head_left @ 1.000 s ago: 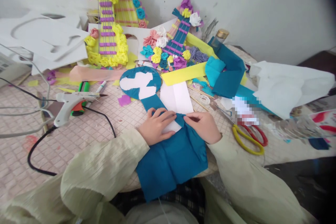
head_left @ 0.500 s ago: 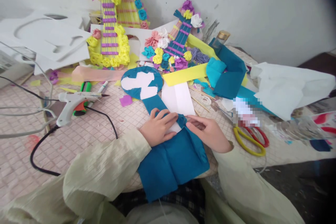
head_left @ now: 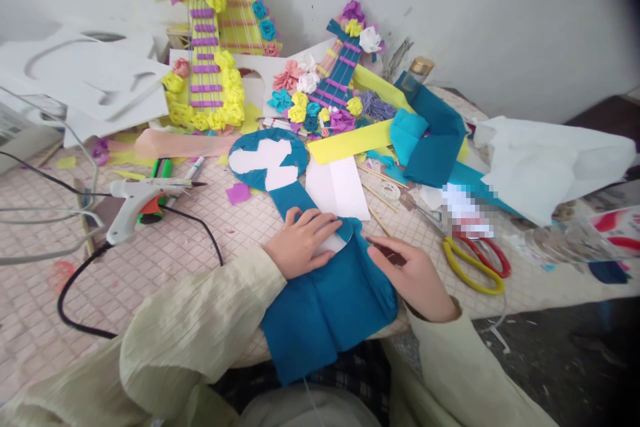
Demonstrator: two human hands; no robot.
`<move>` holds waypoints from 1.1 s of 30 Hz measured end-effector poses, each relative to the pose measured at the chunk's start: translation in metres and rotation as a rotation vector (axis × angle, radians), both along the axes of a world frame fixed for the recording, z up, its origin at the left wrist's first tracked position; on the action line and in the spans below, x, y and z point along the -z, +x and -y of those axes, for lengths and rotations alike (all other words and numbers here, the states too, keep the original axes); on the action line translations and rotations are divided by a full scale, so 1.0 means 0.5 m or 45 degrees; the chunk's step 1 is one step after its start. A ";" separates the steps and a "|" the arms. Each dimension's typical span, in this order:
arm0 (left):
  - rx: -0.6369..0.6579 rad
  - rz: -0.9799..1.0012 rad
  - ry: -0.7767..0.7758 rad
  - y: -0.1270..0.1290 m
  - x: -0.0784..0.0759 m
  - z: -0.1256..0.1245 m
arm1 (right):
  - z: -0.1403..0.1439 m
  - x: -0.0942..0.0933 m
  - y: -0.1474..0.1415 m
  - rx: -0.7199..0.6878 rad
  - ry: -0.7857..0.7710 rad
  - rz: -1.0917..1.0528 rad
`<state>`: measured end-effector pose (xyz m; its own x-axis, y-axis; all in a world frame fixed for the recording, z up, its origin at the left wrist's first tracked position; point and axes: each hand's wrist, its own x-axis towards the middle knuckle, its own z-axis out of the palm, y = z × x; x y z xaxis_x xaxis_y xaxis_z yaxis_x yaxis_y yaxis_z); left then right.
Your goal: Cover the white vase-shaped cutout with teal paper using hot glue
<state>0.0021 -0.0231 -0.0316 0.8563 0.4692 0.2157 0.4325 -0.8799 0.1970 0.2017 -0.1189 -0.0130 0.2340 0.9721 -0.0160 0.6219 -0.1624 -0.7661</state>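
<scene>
Left hand (head_left: 301, 245) spread flat, fingers open, pinning teal paper (head_left: 325, 303) over the white card at the counter (head_left: 200, 247) edge, presumably keeping the fold tight. Right hand (head_left: 413, 273) open, resting beside the paper, drawn back from the fold since earlier. Beyond, scissors (head_left: 475, 263) and glue gun (head_left: 137, 203) lying idle.

My table (head_left: 165, 253) carries a pink checked cover. Under my left hand (head_left: 300, 245) and just left of my right hand (head_left: 413, 270) lies the teal crepe sheet (head_left: 325, 310), draped over the near edge. Just beyond my fingers rests a white card (head_left: 337, 187); beside it, a teal-wrapped disc (head_left: 267, 157). Right of my right fingers lie the yellow and red scissors (head_left: 475, 260). Well left of my left fingers sits the glue gun (head_left: 137, 200) with its black cord (head_left: 75, 280).
</scene>
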 end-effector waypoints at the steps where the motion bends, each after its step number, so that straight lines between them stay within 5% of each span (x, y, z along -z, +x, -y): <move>1: 0.003 -0.006 -0.002 0.000 -0.001 0.000 | -0.007 0.001 0.003 -0.010 -0.007 -0.033; 7: 0.008 -0.052 0.020 0.003 -0.002 0.002 | -0.046 0.001 0.016 -0.135 0.111 0.217; 16: 0.041 -0.050 0.073 0.002 0.002 0.003 | -0.096 -0.008 0.008 -0.095 0.014 0.174; 26: 0.074 -0.050 0.061 0.002 0.004 0.002 | -0.117 0.003 -0.007 -0.172 -0.008 -0.162; 33: 0.070 -0.015 0.027 0.000 0.005 0.000 | -0.111 0.000 0.038 -0.199 0.171 0.117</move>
